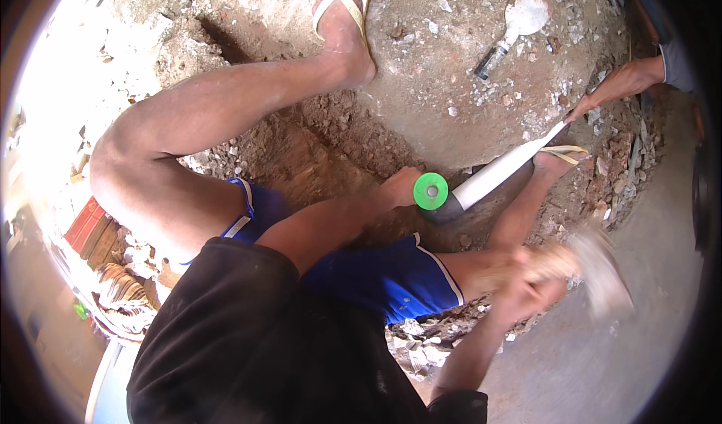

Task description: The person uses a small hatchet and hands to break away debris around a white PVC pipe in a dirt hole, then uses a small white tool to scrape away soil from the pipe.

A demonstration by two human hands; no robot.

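"Down on the crumbly brown earth, what am I looking at from my end?"

"Rough soil (421, 101) strewn with pale chips, and lying at the trench a smooth white tube (500, 172), slim and straight, dark at its near end. By that end is a green-topped tool (431, 191): I see a flat, round disc with a grey centre, and its shaft is hidden from me."

"And the hammer (602, 274)?"

"Wooden handle, pale blocky head – both blurred on my feed. Farther up lies a trowel (515, 29) with a rounded, whitened blade and a dark handle."

"Count them for me."

"One tube, one green-topped tool, one hammer, one trowel. Two pale thong sandals, the left one (340, 4) and the right one (562, 152), each on a foot. One co-worker's hand (583, 108) is at the tube's far end, below a grey sleeve (679, 67)."

"How do my wearer's hands stand?"

"The left forearm reaches forward between the bent legs; the left hand (404, 186) is clenched around the green-topped tool, just behind the disc. From the lower edge the right forearm angles up, and the right hand (530, 292) grasps the hammer's handle, out beside the right leg – well apart from the disc, with the head pointing off to the right."
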